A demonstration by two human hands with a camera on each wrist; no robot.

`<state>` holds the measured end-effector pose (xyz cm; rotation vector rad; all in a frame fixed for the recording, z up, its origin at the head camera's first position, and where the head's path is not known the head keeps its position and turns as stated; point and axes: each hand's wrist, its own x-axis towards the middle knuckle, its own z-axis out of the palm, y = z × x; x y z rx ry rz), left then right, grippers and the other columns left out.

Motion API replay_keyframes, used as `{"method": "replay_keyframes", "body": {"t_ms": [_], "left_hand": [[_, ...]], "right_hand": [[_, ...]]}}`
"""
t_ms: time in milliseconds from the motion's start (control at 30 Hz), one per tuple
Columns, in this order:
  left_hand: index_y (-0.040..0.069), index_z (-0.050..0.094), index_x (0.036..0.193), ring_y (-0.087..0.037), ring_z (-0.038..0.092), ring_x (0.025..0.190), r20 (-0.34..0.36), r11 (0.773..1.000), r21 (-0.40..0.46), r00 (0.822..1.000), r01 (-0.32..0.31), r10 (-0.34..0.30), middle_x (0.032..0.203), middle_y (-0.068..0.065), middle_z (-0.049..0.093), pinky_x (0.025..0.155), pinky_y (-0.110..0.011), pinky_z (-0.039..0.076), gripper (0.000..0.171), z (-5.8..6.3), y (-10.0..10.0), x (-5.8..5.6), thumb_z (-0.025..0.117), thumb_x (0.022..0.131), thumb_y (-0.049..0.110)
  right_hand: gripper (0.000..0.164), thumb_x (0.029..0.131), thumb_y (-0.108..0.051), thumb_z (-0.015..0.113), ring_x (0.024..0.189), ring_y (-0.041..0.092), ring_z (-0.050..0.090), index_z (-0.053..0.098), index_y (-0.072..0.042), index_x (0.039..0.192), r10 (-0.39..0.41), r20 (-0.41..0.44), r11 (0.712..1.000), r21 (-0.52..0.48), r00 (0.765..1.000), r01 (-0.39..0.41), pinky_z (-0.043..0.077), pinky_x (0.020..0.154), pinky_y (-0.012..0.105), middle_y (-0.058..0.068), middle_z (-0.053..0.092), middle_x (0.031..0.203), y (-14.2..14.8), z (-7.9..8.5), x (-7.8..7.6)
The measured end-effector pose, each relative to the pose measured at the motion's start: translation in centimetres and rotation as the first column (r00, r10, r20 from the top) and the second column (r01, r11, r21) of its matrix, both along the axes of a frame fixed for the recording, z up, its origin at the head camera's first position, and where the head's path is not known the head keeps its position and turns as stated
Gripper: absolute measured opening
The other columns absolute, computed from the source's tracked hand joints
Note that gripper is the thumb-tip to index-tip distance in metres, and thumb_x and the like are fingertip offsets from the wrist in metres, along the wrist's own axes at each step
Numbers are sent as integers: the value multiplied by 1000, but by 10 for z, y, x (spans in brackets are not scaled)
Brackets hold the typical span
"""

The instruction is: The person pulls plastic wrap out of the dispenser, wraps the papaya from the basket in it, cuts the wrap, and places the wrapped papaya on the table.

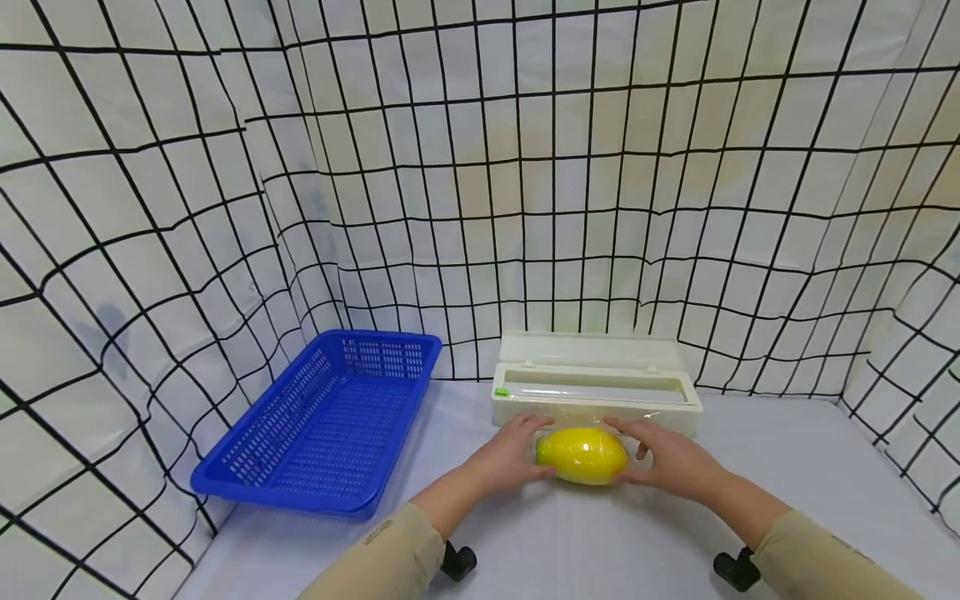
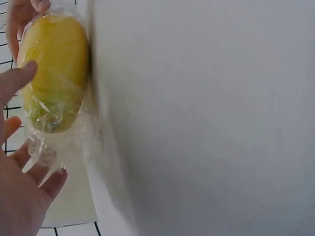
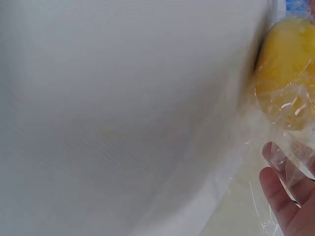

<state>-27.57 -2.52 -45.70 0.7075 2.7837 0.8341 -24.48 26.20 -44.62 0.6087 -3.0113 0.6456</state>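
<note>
There are two hands, one fruit, one basket, one box.

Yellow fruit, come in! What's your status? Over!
Left hand, right hand: at opposite ends. Yellow fruit: in clear film, ends loose. White box close behind, open.

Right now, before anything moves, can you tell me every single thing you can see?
yellow fruit: one, yellow with a green end, between the hands
clear film: pieces uncountable, see-through, around the fruit
box: one, white, lid up, behind the fruit
green piece: one, green, left end of the box
basket: one, blue, on the left
table: one, white, underneath
cloth: panels uncountable, white with black grid, back and sides
sleeves: two, tan, on the arms
left hand: one, bare, at the fruit's green end
right hand: one, bare, opposite end
</note>
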Motion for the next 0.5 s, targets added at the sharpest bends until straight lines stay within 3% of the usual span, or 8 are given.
{"method": "replay_keyframes", "body": {"t_ms": [100, 167, 267, 367, 500], "left_hand": [[29, 41, 150, -26, 45, 133, 22, 993, 96, 998, -66, 64, 149, -3, 43, 107, -51, 40, 75, 3, -7, 1, 77, 86, 43], [26, 41, 150, -25, 48, 130, 20, 976, 172, 992, -130, 129, 145, -3, 47, 106, -50, 42, 71, 5, -12, -1, 74, 89, 41], [18, 43, 147, -26, 50, 126, 8, 931, 277, 970, -236, 244, 140, -6, 48, 103, -48, 44, 65, 6, -16, -5, 71, 92, 37], [11, 44, 145, -29, 50, 125, 1, 879, 342, 936, -331, 352, 140, -12, 46, 102, -49, 45, 66, 6, -19, -12, 74, 90, 34], [8, 41, 146, -33, 50, 124, 41, 821, 381, 895, -425, 444, 142, -18, 42, 101, -51, 45, 72, 6, -19, -23, 76, 88, 34]], "right_hand": [[84, 75, -63, 76, 90, 15, 57, 48, -28, 147, 5, 3, 1000, -7, 1000, -5, 47, 64, 30, 4, 59, 132, 1, 5, -1], [82, 76, -64, 74, 92, 17, 57, 50, -27, 145, 3, 1, 1000, -17, 1000, -3, 46, 64, 31, 4, 60, 132, 1, 8, -3], [78, 77, -66, 72, 94, 17, 57, 53, -28, 142, 11, -10, 1000, -6, 1000, -11, 47, 65, 31, 2, 60, 131, 0, 13, -7], [75, 77, -68, 70, 95, 16, 58, 57, -27, 139, 30, -12, 999, 16, 999, -30, 48, 68, 31, 0, 61, 130, -4, 17, -11], [69, 80, -64, 71, 97, 16, 59, 61, -24, 135, 50, -17, 999, 23, 999, -49, 50, 73, 33, -1, 63, 127, -12, 26, -16]]}}
